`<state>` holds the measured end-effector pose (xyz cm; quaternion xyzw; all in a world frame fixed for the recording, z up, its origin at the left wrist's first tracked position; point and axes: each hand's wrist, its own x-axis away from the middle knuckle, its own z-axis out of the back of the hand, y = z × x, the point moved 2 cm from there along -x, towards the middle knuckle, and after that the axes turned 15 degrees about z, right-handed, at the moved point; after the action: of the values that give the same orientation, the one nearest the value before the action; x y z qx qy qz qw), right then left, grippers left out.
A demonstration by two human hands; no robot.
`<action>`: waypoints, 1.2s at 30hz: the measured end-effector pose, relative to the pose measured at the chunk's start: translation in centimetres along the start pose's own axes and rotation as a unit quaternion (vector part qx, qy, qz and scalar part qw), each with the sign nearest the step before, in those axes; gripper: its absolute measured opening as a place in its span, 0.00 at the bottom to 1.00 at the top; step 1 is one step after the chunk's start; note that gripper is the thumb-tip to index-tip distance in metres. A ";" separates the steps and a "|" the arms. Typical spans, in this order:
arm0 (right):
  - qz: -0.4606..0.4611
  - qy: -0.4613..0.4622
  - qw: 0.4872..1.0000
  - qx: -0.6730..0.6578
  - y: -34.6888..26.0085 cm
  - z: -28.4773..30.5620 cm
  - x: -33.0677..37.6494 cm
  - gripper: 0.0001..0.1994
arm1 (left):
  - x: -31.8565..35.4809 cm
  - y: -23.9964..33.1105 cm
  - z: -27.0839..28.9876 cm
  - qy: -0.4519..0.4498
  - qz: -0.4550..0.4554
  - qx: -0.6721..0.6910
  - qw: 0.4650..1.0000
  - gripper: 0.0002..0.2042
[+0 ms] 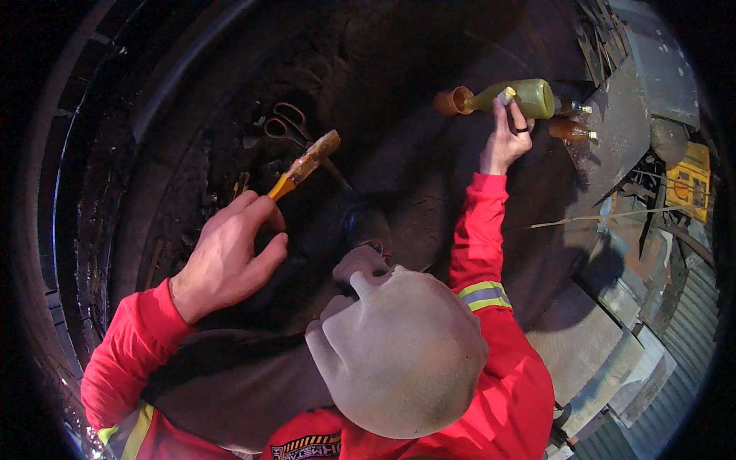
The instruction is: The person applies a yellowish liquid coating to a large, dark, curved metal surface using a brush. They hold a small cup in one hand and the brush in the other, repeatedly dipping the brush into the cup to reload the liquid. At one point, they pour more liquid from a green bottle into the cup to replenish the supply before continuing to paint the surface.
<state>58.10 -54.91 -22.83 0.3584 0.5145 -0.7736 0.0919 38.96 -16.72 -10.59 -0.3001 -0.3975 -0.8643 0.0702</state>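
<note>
My left hand (238,245), at the left, is closed on a paintbrush (295,172) with a yellow handle. Brown residue coats its head, which points up and right. Beyond the brush lie scissors (287,121) with dark orange loops, partly covered by it. My right hand (507,138) reaches far right, fingers against a greenish-yellow bottle (537,99). The bottle lies sideways in view, neck toward the mouth of an orange-brown cup (461,100). A small pale piece with a yellow end (506,95) is at my index fingertip; I cannot tell whether it is a cap or a wrap.
Two capped bottles, one amber (571,130) and one darker (571,107), stand beside the green bottle. Boards and sheet pieces (575,337) lie at the right, with a yellow container (690,182) farther out. My grey-clad knee (399,353) fills the lower middle.
</note>
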 end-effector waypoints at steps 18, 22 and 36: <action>-0.041 0.002 0.999 -0.003 1.4 0.0 -0.4 0.17 | -0.1 0.8 -0.2 -0.003 0.001 0.002 1.000 0.09; -0.004 -0.012 1.000 0.021 0.8 -0.1 -0.7 0.16 | -0.2 0.8 -0.3 -0.003 0.000 -0.002 1.000 0.09; 0.134 -0.042 0.989 0.046 -0.3 0.1 -1.7 0.15 | -0.2 0.4 -0.5 0.004 -0.012 0.008 1.000 0.09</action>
<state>59.13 -55.29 -21.51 0.3953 0.4214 -0.7915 0.1993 39.05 -17.36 -10.74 -0.2910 -0.4076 -0.8632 0.0643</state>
